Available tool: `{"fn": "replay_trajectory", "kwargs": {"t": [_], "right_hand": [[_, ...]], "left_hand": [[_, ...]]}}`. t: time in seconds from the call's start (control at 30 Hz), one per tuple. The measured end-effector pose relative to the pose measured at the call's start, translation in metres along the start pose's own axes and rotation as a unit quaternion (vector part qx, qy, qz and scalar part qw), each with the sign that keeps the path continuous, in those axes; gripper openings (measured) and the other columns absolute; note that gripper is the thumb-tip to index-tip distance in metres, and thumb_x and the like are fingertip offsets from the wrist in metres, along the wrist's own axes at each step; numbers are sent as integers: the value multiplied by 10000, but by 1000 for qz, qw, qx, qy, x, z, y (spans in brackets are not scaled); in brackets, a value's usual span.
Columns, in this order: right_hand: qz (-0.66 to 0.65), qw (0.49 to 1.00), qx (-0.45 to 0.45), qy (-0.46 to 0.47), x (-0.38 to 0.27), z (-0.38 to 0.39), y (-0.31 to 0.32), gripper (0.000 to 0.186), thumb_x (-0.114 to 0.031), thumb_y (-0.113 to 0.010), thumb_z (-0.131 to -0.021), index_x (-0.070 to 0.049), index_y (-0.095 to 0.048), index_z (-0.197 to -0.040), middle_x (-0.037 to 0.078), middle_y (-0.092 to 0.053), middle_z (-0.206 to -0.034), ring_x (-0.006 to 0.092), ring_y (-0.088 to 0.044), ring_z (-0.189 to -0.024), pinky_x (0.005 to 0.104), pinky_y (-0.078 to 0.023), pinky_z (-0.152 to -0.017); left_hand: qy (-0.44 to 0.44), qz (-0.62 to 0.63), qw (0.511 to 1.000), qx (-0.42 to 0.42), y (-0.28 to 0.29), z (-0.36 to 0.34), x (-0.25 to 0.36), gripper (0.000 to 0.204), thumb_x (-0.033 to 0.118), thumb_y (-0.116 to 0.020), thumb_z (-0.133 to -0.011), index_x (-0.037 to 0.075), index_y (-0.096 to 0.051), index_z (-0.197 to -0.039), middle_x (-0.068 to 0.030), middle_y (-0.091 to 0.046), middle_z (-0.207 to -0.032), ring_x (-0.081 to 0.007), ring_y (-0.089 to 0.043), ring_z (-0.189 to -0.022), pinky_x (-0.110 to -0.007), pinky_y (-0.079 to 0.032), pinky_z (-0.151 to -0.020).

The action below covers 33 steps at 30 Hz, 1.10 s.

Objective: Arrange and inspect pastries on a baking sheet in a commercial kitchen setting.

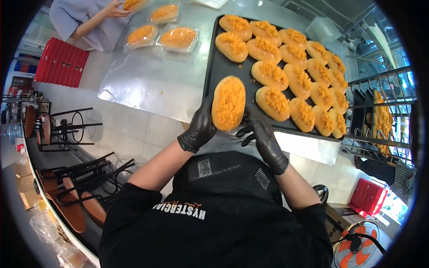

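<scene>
An oval bun topped with orange shreds (229, 102) is held up over the near left corner of the black baking tray (225, 71). My left hand (199, 127), in a black glove, grips it by its left side; the fingers beneath are hidden. Close to the bun's lower right edge is my right hand (263, 139), also gloved in black, with its fingers bent but apart. Whether a fingertip touches the bun is hard to see. Several similar buns (273, 103) lie in rows on the tray, mostly toward its right side.
Wrapped buns (178, 37) sit on the metal table (147, 76) at the far left. Beyond them, another person's hand (115, 9) holds a bun. A rack with trays (380, 116) stands at right. Stools (73, 201), a red crate (61, 62) and a fan (357, 244) surround the work area.
</scene>
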State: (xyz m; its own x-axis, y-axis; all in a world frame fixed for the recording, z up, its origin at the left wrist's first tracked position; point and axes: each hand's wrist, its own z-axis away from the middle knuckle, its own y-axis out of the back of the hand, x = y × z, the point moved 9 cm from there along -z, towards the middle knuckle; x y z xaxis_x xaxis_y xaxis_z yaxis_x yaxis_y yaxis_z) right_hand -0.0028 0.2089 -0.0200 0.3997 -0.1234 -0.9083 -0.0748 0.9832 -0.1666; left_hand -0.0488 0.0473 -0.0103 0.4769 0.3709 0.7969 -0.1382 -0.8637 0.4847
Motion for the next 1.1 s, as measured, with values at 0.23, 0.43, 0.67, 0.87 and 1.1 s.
{"fn": "replay_trajectory", "kwargs": {"t": [0.23, 0.43, 0.67, 0.87, 1.1], "right_hand": [[-125, 989, 14, -77, 28, -29, 10, 581, -474, -514, -1024, 29, -525, -1315, 168, -601, -1005, 215, -624, -827, 293, -538, -574], [-106, 994, 9, -39, 49, -55, 18, 501, -368, -517, -1028, 57, -512, -1294, 216, -604, -1189, 279, -630, -1016, 377, -550, -852], [160, 971, -30, 172, 19, -42, 23, 518, -356, -552, -1018, 50, -521, -1338, 176, -659, -1116, 245, -662, -931, 324, -556, -873], [216, 969, 31, 118, -48, 3, 45, 554, -172, -624, -950, -13, -464, -1456, 110, -665, -1167, 200, -656, -934, 296, -535, -864], [357, 849, 341, 189, -208, -82, 241, 359, -318, -651, -898, 39, -685, -893, 121, -684, -748, 228, -592, -621, 353, -493, -657]], "left_hand": [[223, 176, 959, 7, -18, -20, -51, 403, 109, -523, -984, -39, -540, -1359, -169, -648, -1288, -259, -659, -1025, -312, -509, -930], [186, -36, 981, -39, 1, -48, -34, 306, 133, -559, -965, -26, -677, -1199, -153, -744, -1026, -250, -684, -847, -323, -532, -772], [190, -141, 965, -117, 0, -27, -35, 314, 138, -589, -938, -46, -682, -1174, -178, -746, -942, -276, -682, -733, -359, -521, -668], [105, -139, 985, 3, 32, -19, -13, 164, 75, -605, -866, 17, -714, -974, -147, -705, -806, -340, -621, -661, -396, -486, -610], [87, -205, 975, 6, 58, -11, -45, 40, 83, -620, -848, 77, -657, -861, -83, -622, -776, -293, -524, -657, -381, -466, -648]]}}
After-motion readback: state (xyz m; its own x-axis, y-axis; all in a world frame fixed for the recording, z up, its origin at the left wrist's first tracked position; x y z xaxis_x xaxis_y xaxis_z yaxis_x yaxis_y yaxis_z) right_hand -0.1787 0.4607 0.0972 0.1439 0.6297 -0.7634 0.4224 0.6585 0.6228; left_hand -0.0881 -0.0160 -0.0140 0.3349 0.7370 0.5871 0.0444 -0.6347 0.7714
